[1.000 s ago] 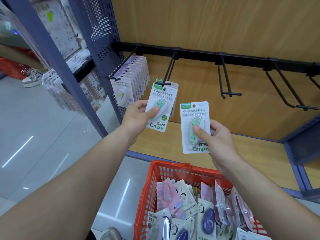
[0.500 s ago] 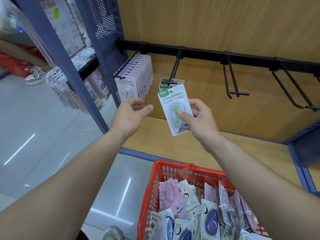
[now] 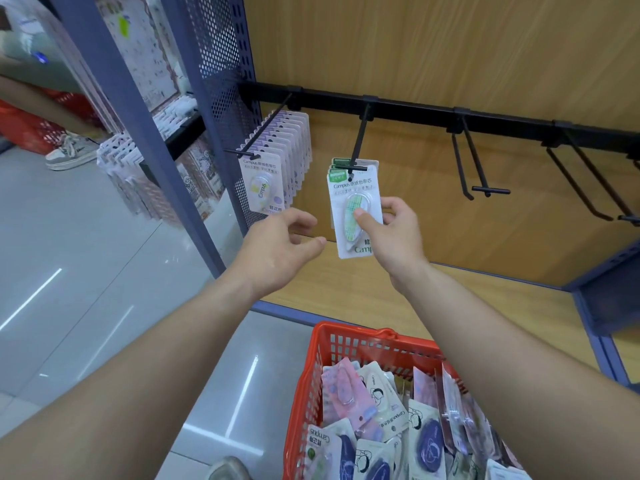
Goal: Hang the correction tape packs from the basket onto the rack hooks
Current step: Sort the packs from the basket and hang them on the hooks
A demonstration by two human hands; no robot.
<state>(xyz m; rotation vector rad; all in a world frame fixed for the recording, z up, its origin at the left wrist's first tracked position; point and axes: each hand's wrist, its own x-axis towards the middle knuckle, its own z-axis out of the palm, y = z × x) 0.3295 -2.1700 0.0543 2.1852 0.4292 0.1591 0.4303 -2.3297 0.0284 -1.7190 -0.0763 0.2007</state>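
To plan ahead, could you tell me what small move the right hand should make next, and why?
Probably slide the green pack back along the second hook and let go: the right hand holds its top at the hook's tip.

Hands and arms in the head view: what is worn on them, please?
The left hand and right hand are bare: no glove, ring or watch shows. Both forearms are bare to the picture's edge, without sleeve or bracelet. Visible nails look short and unpainted.
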